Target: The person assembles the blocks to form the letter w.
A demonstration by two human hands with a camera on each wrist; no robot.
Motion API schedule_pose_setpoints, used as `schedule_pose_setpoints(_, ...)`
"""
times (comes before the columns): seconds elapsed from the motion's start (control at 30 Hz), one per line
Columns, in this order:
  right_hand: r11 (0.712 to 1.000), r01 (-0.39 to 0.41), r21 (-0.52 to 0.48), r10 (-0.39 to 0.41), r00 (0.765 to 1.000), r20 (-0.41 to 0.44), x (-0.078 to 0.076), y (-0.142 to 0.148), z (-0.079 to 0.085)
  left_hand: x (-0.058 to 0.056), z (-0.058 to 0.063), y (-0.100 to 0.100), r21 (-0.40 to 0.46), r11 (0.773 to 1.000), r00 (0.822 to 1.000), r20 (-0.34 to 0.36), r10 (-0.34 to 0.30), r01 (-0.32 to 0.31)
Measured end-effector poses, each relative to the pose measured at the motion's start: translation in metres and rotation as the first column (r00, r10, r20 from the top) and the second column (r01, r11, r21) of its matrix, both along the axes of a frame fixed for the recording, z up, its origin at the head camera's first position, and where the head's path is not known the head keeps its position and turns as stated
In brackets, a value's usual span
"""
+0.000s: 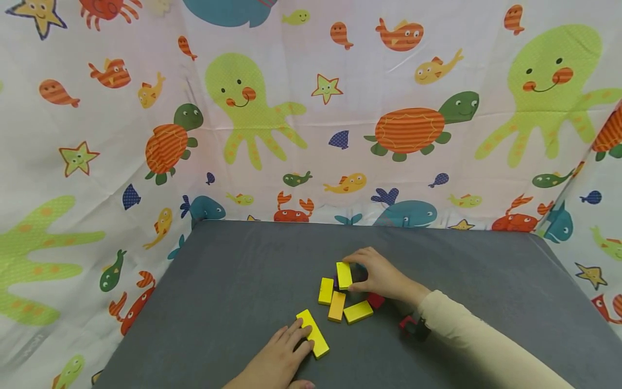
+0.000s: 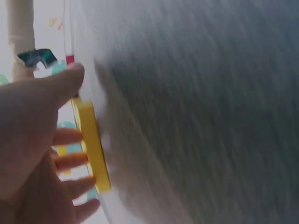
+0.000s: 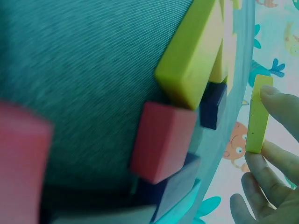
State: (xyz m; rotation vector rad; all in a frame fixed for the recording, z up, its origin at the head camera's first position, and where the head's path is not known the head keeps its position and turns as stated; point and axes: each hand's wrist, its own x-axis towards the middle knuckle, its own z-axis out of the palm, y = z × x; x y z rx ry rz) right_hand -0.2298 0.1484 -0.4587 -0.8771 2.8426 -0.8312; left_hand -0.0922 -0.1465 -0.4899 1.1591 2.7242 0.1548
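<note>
My right hand (image 1: pixel 386 276) pinches a yellow block (image 1: pixel 344 276) by its ends, between thumb and fingers. In the right wrist view that block (image 3: pixel 256 122) is held up off the table. The fingertips of my left hand (image 1: pixel 274 354) rest on a long yellow piece (image 1: pixel 313 335); whether it is one block or two end to end I cannot tell. The left wrist view has the thumb apart from this yellow piece (image 2: pixel 92 144). Between the hands lie a yellow block (image 1: pixel 326 291), an orange-yellow block (image 1: pixel 337 307) and another yellow block (image 1: pixel 358 312).
Under the right hand are a red block (image 3: pixel 163 140), a dark block (image 3: pixel 213 105) and a teal block (image 3: pixel 180 205). Another red block (image 1: pixel 407 323) lies below the right wrist. A sea-animal curtain (image 1: pixel 301 189) borders the grey table (image 1: pixel 233 275).
</note>
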Motion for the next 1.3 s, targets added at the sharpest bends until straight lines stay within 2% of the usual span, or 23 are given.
schedule_pose_setpoints(0.23,0.999,-0.030,-0.019,0.030,0.999,0.027,-0.001,-0.017,0.003,-0.009,0.000,-0.018,0.061,0.990,0.992,-0.021,-0.128,0.129)
schedule_pose_setpoints(0.37,0.999,-0.032,-0.026,0.033,0.998,0.046,-0.002,-0.027,0.005,-0.015,0.001,-0.025,0.064,0.987,0.989,0.017,-0.147,0.146)
schedule_pose_setpoints(0.5,0.999,-0.031,-0.029,0.033,0.998,0.062,-0.004,-0.039,0.005,-0.020,0.005,-0.027,0.056,0.993,0.990,0.092,-0.107,0.102)
schedule_pose_setpoints(0.6,0.999,-0.038,-0.030,0.040,0.997,0.069,-0.006,-0.047,0.005,-0.024,0.008,-0.026,0.063,0.996,0.990,0.116,-0.075,0.068)
schedule_pose_setpoints(0.73,0.998,-0.052,-0.041,0.055,0.996,0.070,-0.008,-0.055,0.003,-0.025,0.008,-0.021,0.094,0.996,0.996,0.093,-0.014,0.005)
schedule_pose_setpoints(0.8,0.998,-0.051,-0.043,0.054,0.996,0.071,-0.010,-0.059,0.001,-0.024,0.006,-0.016,0.128,0.989,0.995,0.083,0.061,-0.071)
schedule_pose_setpoints(0.87,0.998,-0.048,-0.044,0.051,0.996,0.075,-0.011,-0.061,-0.001,-0.024,0.004,-0.009,0.163,0.973,0.985,0.076,0.155,-0.166)
schedule_pose_setpoints(0.97,0.998,-0.042,-0.041,0.046,0.995,0.090,-0.013,-0.065,-0.003,-0.024,0.001,0.001,0.195,0.934,0.954,0.088,0.288,-0.300)
schedule_pose_setpoints(1.03,0.999,-0.041,-0.036,0.044,0.994,0.100,-0.014,-0.067,-0.005,-0.025,0.000,0.005,0.190,0.920,0.939,0.100,0.329,-0.342)
schedule_pose_setpoints(1.13,0.999,-0.042,-0.034,0.045,0.993,0.109,-0.015,-0.071,-0.007,-0.029,0.000,0.005,0.172,0.924,0.939,0.111,0.326,-0.341)
schedule_pose_setpoints(1.3,0.999,-0.034,-0.020,0.037,0.992,0.117,-0.016,-0.076,-0.011,-0.037,-0.001,-0.008,0.184,0.945,0.962,0.097,0.257,-0.271)
